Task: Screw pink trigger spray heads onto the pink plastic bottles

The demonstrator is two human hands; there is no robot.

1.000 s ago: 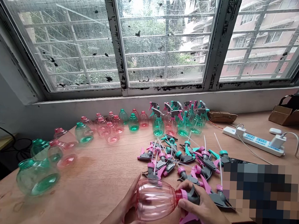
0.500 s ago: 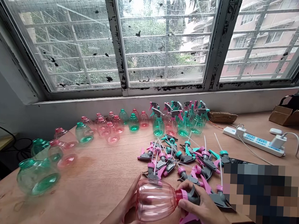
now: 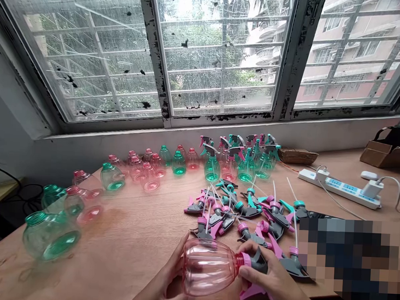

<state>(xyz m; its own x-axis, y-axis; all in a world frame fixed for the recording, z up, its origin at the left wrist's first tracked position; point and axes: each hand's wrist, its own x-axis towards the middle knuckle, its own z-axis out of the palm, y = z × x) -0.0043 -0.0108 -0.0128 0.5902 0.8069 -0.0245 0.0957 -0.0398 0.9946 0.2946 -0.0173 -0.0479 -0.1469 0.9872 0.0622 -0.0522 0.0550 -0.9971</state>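
Observation:
A clear pink spray bottle (image 3: 210, 267) lies on its side in the air near the table's front edge, its neck toward the right. My left hand (image 3: 173, 272) is wrapped around its base end. At the neck, my right hand (image 3: 264, 276) is closed on the grey and pink spray head (image 3: 255, 261), whose pink collar sits against the bottle's mouth. How far the collar is screwed on I cannot tell. Just beyond my hands lies a pile of loose spray heads (image 3: 217, 215), pink-grey and green-grey, with thin white tubes.
Open pink and green bottles stand at the left, such as a green bottle (image 3: 52, 236). Bottles with spray heads (image 3: 230, 164) are grouped near the window wall. A white power strip (image 3: 339, 188) with cords and a cardboard box (image 3: 379, 151) are on the right. A blurred patch covers the lower right.
Almost nothing differs; both hands keep the same hold on the pink bottle and its spray head. The blurred patch at the lower right has shifted slightly.

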